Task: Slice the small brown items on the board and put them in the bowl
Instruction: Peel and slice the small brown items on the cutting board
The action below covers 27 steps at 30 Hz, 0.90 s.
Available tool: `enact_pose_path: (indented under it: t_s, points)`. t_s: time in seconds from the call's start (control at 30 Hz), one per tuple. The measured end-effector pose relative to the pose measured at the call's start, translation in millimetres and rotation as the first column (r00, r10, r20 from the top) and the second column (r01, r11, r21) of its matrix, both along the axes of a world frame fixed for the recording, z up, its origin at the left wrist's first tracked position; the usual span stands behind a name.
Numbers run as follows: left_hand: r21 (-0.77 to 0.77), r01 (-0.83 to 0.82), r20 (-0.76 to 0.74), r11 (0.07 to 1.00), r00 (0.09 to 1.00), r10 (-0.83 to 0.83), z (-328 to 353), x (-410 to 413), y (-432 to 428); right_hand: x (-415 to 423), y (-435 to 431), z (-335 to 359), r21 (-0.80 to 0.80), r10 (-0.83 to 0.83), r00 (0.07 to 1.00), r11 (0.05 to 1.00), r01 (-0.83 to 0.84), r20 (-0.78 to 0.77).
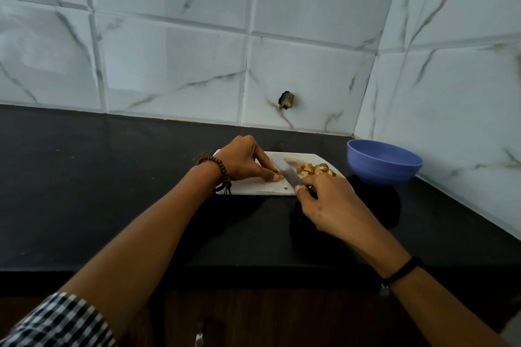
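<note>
1. A black countertop, glossy and dark, spans the whole width.
2. White wall tiles with grey-brown marble veining rise behind it and turn a corner on the right.
3. A small, dark, ragged hole breaks one tile low on the back wall.
4. A dark brown wooden cabinet front sits below the counter edge.

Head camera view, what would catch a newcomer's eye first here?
Two hands meet over a white cutting board at the centre of a black counter: the right hand grips a knife, its blade angled down beside the curled fingertips of the left hand. Cut brown pieces lie heaped at the board's far right. A blue bowl stands just beyond, near the tiled wall.
</note>
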<state>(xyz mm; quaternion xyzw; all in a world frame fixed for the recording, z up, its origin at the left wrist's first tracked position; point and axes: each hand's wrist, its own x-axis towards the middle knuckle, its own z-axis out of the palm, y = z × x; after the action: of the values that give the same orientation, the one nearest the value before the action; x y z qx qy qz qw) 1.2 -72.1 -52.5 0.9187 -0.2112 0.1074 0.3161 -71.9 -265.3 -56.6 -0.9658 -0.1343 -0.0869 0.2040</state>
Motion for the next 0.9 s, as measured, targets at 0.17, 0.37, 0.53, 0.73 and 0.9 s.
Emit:
enact_pose_path:
  t_s: [0.17,0.37,0.53,0.73,0.9]
  points:
    - [0.003,-0.023,0.02,1.0,1.0,0.023,-6,8,1,-2,8,4,-0.098,-0.035,0.999,0.995,0.033,-0.017]
    - [0.022,-0.003,0.024,1.0,1.0,0.003,-5,11,2,3,14,8,-0.176,-0.037,0.999,0.984,0.036,-0.001]
    - [0.031,-0.016,0.048,0.999,0.999,0.015,-9,14,2,9,27,21,-0.233,-0.027,0.997,0.973,0.011,-0.067]
    - [0.037,-0.025,0.057,0.999,0.998,0.023,-7,10,3,4,19,17,-0.169,-0.001,0.999,0.986,-0.008,-0.051]
    - [0.047,-0.035,0.049,0.998,0.998,0.033,-3,5,2,-12,12,22,-0.253,-0.038,0.987,0.967,-0.002,-0.153]
